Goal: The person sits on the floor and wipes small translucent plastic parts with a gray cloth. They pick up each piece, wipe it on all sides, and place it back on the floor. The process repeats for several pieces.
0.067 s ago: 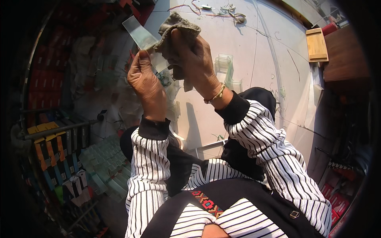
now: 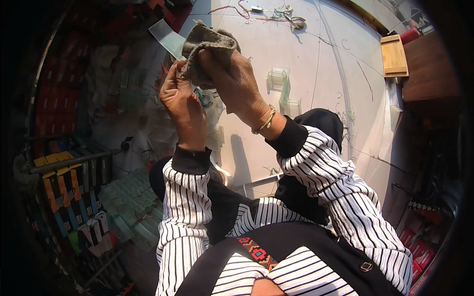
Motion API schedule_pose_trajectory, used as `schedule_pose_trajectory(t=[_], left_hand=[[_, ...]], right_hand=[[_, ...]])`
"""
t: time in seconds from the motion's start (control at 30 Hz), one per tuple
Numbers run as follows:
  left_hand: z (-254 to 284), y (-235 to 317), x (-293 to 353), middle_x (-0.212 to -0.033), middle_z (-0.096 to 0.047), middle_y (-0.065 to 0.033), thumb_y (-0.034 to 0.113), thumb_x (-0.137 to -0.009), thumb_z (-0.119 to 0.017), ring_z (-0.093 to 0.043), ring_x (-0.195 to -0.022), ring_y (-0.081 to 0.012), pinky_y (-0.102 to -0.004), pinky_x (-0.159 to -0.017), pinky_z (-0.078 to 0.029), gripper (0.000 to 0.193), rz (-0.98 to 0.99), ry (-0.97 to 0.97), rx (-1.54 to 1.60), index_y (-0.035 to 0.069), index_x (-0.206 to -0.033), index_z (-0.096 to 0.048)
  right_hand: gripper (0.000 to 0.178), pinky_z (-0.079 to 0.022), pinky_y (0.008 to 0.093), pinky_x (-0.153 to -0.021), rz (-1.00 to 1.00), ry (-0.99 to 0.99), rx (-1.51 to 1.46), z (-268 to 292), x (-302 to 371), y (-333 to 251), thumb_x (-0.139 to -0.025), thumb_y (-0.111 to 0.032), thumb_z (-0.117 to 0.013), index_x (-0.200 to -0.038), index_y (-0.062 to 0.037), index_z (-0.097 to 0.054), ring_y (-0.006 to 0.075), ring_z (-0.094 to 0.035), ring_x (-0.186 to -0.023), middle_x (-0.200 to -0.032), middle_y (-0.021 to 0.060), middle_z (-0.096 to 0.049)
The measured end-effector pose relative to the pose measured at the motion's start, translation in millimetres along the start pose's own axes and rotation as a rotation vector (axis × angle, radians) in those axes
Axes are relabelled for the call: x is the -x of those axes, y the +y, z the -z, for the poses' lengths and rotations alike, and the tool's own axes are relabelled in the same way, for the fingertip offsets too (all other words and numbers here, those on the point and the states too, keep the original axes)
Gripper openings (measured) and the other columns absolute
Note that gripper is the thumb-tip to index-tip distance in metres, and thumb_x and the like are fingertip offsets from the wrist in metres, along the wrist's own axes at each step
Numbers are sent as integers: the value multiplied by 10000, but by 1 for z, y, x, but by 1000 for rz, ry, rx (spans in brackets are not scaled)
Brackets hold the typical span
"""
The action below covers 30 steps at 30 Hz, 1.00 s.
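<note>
My left hand (image 2: 181,101) pinches the lower end of a clear plastic piece (image 2: 165,37), a flat see-through panel that tilts up to the left. In my right hand (image 2: 239,81) is a bunched grey-brown cloth (image 2: 210,47). The cloth lies against the plastic piece and covers its right part. Both hands are close together above the floor, with the left fingertips touching the cloth's lower edge or very near it. How the covered part of the plastic is shaped cannot be made out.
Clear bent plastic pieces (image 2: 281,89) stand on the pale tiled floor (image 2: 306,59). More clear pieces (image 2: 136,202) are stacked at lower left, beside a rack of coloured packages (image 2: 69,187). Wires and a string tangle (image 2: 296,20) lie at the far side. A small wooden stool (image 2: 393,55) is at right.
My right hand has moved left with the cloth, which now covers more of the plastic piece. The left hand has barely shifted.
</note>
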State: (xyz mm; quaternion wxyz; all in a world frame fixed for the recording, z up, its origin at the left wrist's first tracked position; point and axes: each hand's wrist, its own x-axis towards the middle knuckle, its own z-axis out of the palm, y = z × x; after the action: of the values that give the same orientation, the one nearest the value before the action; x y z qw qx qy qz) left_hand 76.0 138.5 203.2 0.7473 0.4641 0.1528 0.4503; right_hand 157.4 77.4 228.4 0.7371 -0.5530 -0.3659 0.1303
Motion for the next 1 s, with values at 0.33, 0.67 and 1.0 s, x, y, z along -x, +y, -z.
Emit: schedule_pose_trajectory(t=[0.33, 0.67, 1.0], left_hand=[[-4, -4, 5, -952, -603, -63, -25, -829, -492, -558, -843, -145, -272, -760, -444, 172, 11, -204, -493, -29, -987, -560], [-18, -6, 24, -892, -554, -190, -31, -767, -555, -513, -837, -373, -418, -749, -423, 186, -446, -549, -963, 3, -949, -572], [-16, 3, 45, -861, -613, -110, -84, -689, -598, -592, -754, -274, -319, -646, -488, 273, -358, -664, -833, 24, -939, -589]], right_hand=[[299, -430, 392, -831, -80, -75, 264, 6, -7, 18, -843, -207, -564, -1027, 29, -546, 392, -520, -922, -978, 250, -522], [404, -428, 257, -600, -431, -383, 194, 38, -31, 14, -919, -373, -498, -848, 20, -565, 83, -473, -653, -704, 24, -567], [257, -480, 211, -610, -601, -348, -458, 51, -29, 15, -887, -245, -582, -971, -6, -626, 76, -571, -659, -806, 23, -637]])
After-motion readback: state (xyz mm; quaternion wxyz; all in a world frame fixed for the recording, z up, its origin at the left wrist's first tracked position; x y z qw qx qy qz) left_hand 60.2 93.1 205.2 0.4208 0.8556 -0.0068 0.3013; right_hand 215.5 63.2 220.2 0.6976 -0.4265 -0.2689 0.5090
